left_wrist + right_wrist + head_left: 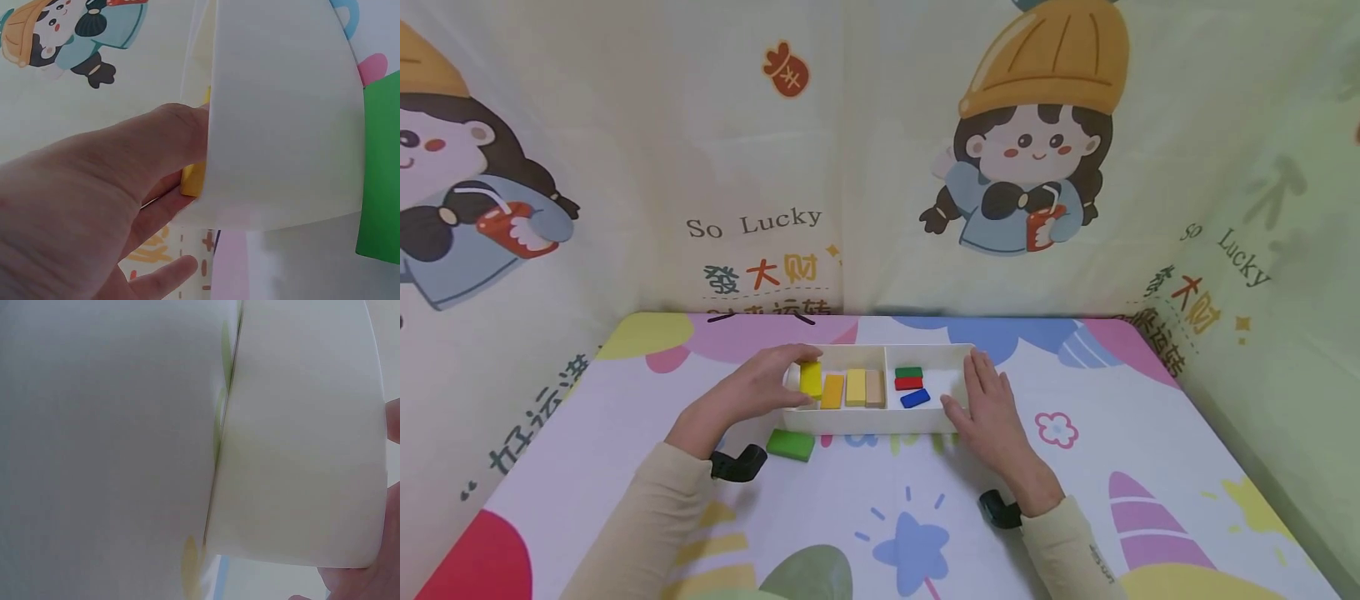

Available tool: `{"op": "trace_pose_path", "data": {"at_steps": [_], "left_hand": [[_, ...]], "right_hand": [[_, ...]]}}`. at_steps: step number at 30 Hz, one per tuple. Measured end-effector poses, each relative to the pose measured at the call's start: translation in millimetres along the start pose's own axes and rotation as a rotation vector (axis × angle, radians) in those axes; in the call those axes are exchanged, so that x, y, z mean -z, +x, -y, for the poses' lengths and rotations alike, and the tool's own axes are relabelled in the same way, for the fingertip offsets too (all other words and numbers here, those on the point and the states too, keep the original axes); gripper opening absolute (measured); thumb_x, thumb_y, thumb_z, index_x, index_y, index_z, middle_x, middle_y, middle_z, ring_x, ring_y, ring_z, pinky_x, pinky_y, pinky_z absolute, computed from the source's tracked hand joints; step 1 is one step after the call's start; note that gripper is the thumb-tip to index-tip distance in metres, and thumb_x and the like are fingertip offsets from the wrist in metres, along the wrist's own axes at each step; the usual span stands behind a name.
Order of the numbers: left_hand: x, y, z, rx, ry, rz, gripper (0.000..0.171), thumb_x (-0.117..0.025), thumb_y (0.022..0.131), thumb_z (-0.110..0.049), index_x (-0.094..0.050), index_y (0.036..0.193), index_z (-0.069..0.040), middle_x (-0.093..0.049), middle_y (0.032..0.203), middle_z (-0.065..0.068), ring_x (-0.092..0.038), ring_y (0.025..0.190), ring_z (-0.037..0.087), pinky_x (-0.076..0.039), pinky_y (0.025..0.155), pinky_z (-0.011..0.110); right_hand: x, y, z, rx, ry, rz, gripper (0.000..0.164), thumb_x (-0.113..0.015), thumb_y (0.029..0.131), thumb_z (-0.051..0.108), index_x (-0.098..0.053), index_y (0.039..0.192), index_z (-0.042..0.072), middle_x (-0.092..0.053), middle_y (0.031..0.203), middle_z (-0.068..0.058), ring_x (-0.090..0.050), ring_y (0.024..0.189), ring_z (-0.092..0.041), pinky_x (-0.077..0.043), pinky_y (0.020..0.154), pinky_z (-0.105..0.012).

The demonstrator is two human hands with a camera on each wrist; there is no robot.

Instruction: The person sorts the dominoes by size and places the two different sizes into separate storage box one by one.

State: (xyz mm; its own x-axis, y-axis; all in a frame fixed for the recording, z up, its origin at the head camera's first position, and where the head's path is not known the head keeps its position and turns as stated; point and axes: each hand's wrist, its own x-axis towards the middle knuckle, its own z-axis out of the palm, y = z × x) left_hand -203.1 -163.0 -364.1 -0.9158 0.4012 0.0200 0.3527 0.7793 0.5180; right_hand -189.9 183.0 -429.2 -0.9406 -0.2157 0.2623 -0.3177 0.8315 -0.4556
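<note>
A white two-compartment box [842, 422] stands on the table. My left hand [751, 382] reaches over its left end and pinches a yellow block [810, 380] between thumb and fingers; the left wrist view shows part of that yellow block [195, 180] behind the box wall. In the same compartment are an orange-yellow block [832, 392], a pale yellow block [856, 387] and a tan block [875, 388]. The right compartment holds a green block [908, 372], a red block [908, 383] and a blue block [915, 398]. My right hand [996, 412] rests against the box's right end, fingers extended.
A larger green block [791, 445] lies on the table in front of the box's left end. The patterned tabletop [880, 483] extends around the box. Behind it hangs a printed cloth [880, 167], with cloth at the sides as well.
</note>
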Motion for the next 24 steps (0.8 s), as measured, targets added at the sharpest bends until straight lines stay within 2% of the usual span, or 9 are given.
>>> {"op": "trace_pose_path", "data": {"at_steps": [13, 24], "left_hand": [[-1.3, 7.8, -3.5, -0.003, -0.009, 0.006, 0.066, -0.081, 0.08, -0.018, -0.054, 0.139, -0.004, -0.062, 0.13, 0.011, -0.055, 0.116, 0.031, -0.05, 0.104, 0.047], [-5.2, 12.7, -0.4, 0.014, 0.101, 0.032, 0.069, -0.086, 0.077, -0.019, -0.056, 0.138, -0.007, -0.062, 0.131, 0.009, -0.055, 0.121, 0.031, -0.049, 0.106, 0.048]], "right_hand": [[1.3, 0.2, 0.8, 0.0, 0.003, 0.0, 0.077, -0.052, 0.098, 0.035, -0.019, 0.155, -0.006, -0.015, 0.165, -0.02, -0.01, 0.153, -0.04, -0.008, 0.123, -0.062], [-0.2, 0.7, -0.6, -0.009, 0.003, 0.013, 0.078, -0.053, 0.098, 0.036, -0.018, 0.155, -0.005, -0.014, 0.166, -0.019, -0.01, 0.154, -0.039, -0.008, 0.123, -0.061]]}}
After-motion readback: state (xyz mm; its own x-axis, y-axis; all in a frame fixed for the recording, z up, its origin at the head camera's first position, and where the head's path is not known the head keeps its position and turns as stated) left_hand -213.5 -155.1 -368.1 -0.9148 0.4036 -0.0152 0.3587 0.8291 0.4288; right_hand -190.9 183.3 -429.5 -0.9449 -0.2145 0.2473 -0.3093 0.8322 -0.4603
